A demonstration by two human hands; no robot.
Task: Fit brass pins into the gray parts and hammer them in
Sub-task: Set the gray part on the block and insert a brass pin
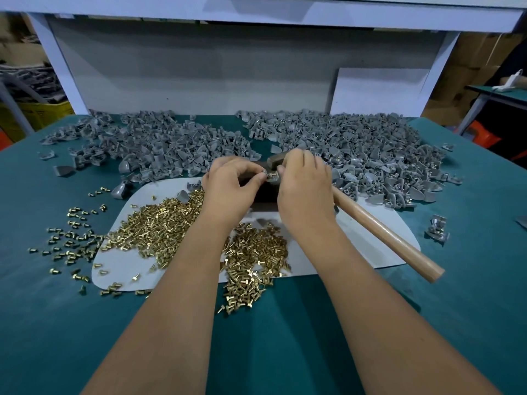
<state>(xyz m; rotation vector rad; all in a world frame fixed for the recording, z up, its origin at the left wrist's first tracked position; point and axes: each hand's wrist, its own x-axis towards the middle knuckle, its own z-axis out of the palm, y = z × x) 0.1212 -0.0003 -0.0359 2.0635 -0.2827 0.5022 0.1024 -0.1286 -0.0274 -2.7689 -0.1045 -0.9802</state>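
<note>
the pins (pixel 159 223) are shiny yellow metal, like brass. the gray parts (pixel 356 149) look like dull plastic, smooth on their curved sides. the hammer (pixel 379 226) has a smooth, pale wood handle and a dark metal head. the table cover (pixel 285 337) is soft, matt teal cloth. the white sheet (pixel 125 266) looks flat and matt.

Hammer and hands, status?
Left hand and right hand both pinch one gray part with a brass pin over the dark block. Hammer lies unheld beneath the right wrist. Nothing blocking.
</note>
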